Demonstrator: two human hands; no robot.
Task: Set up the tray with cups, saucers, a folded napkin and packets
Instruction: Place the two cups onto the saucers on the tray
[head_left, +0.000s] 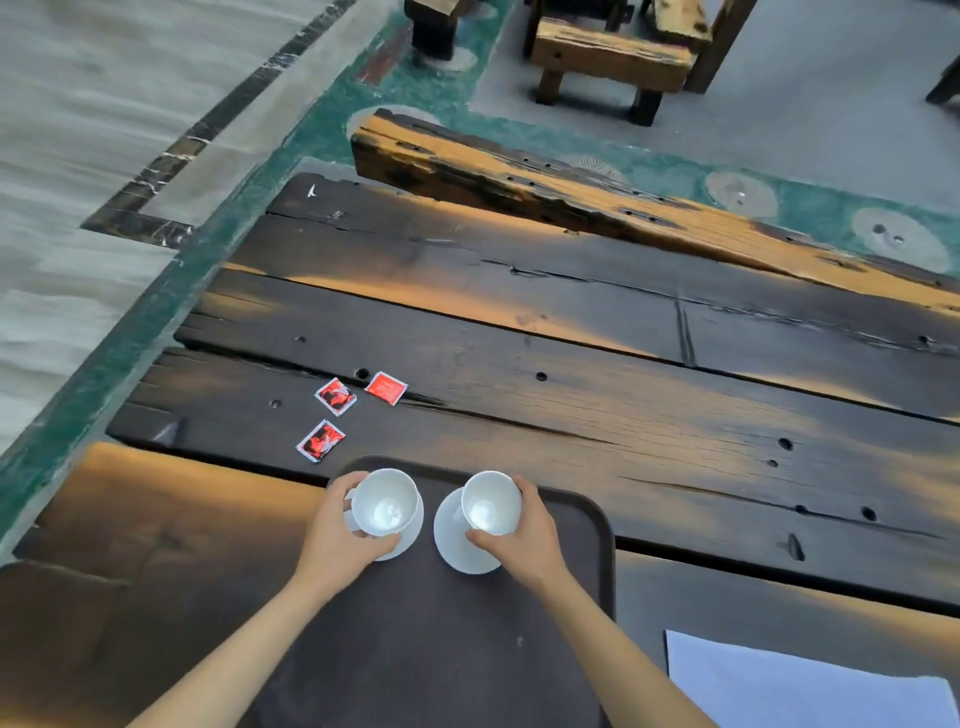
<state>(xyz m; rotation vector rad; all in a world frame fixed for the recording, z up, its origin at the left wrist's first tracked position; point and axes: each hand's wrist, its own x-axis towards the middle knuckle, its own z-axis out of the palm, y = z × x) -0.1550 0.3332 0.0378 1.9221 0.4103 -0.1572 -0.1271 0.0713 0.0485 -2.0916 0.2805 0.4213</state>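
Dark, scorched-looking plank table of weathered wood, orange-brown patches, round bolt holes and long cracks; matching long wooden bench along its far edge; small rough wooden stool beyond, on grey floor; green painted floor strip with pale round marks; pale stone paving with dark inlaid border at left

I see two plain white cups on white saucers, over a dark brown tray. Left of centre lie three red packets with black-and-white markings. The table is charred black wood streaked orange. A white napkin fills the lower right; green floor runs upper left.
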